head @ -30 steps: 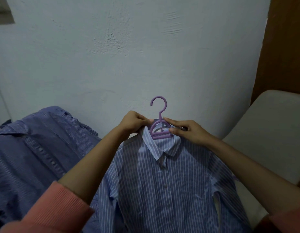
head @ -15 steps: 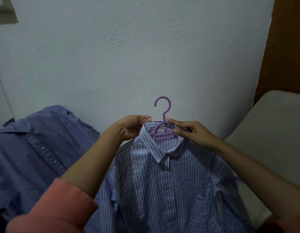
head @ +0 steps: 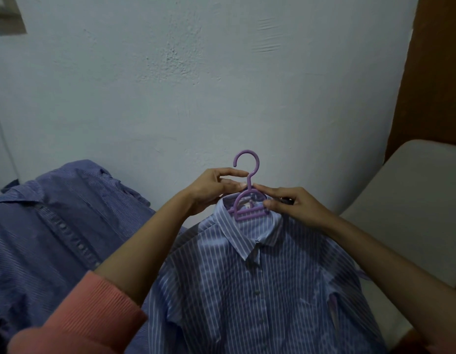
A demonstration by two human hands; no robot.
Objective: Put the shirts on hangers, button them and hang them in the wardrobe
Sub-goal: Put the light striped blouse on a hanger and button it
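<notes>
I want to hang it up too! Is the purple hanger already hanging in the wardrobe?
No, the purple hanger sits inside the light striped shirt collar, held by the left hand and right hand before a bare wall.

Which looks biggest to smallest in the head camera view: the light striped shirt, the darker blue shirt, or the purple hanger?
1. light striped shirt and darker blue shirt: alike in apparent size, both cut off by the frame, so unranked.
2. purple hanger: plainly smallest.

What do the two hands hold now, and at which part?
Both hold the shirt at its collar, beside the hanger: left hand on the left side, right hand on the right.
</notes>
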